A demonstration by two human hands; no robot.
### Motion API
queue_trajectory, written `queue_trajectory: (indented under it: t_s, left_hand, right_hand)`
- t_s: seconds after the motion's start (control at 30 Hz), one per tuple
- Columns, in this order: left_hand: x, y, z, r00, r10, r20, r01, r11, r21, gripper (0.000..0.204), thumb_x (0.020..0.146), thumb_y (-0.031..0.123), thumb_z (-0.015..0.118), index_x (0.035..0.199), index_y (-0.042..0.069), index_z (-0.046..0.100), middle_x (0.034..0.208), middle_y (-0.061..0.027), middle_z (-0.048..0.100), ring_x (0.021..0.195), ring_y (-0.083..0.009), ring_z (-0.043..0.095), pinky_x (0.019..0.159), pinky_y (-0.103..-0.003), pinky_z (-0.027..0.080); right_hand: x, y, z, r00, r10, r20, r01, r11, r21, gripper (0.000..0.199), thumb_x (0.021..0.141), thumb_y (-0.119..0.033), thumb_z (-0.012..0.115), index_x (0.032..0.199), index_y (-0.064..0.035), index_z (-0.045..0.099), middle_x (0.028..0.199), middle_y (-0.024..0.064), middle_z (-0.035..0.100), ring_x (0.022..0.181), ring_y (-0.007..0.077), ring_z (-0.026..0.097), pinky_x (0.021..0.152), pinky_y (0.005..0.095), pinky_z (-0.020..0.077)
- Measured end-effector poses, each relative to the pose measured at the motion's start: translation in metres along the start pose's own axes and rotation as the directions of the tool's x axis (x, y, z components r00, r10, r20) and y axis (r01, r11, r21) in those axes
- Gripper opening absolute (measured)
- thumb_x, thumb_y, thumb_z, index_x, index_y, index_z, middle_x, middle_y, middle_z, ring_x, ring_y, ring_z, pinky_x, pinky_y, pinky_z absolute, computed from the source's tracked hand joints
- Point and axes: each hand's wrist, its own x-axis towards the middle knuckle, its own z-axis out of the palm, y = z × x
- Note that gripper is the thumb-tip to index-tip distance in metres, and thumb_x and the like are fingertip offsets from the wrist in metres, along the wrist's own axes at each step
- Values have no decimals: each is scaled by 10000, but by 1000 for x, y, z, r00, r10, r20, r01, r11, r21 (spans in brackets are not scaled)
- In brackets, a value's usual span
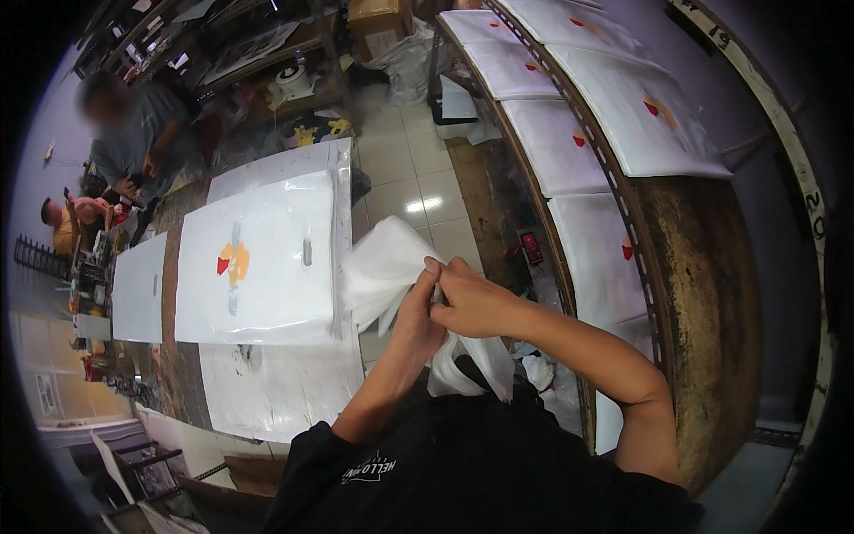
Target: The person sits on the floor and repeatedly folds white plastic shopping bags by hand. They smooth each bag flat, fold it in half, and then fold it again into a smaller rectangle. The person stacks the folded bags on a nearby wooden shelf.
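Note:
Both my hands meet in front of my body, closed on a bunched white plastic bag point(389, 258). My left hand point(418, 311) pinches it from the near left, thumb up. Against it, my right hand point(469, 298) grips the gathered part with curled fingers. The bag's wide end fans out to the left of my hands, beside the table edge, and loose white ends hang down toward my shirt. Just left lies a stack of flat white plastic bags point(276, 267) with a red and orange print and a slot near one edge. My fingers hide the gathered part.
A long worktable point(169, 303) on the left carries white sheets. On the right, wooden racks point(694, 338) hold rows of printed white bags point(623, 116). A person point(142, 133) stands at the far left. A cardboard box point(378, 27) sits at the back, beyond the tiled floor point(414, 178).

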Motion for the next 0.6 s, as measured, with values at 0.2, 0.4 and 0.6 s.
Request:
queue_trajectory:
  t_s: [0.2,0.4,0.6]
  left_hand:
    - [30,-1,-4,987,-162,-15,156,969,-192,458,910,450,621,978,-2,589,940,-131,643,933,-273,635,903,-392,509]
    - [63,3,8,988,-115,-102,100,985,-138,187,886,233,642,903,59,576,823,-66,607,801,-207,602,765,-341,513]
    - [98,18,2,989,-101,-111,93,992,-80,138,883,182,645,918,73,568,699,31,422,590,-92,372,545,-265,330]
  right_hand:
    - [19,27,19,985,-172,33,172,922,-347,524,894,-244,562,1256,102,408,1216,414,466,1142,523,524,979,506,441]
    - [-9,-8,-57,968,-92,233,166,931,-324,484,930,-284,564,1248,70,474,1130,356,586,1040,453,624,912,492,497]
    - [-35,74,-214,912,-107,-395,82,993,-80,515,912,-303,619,1312,11,535,1099,196,685,930,268,689,855,361,528]
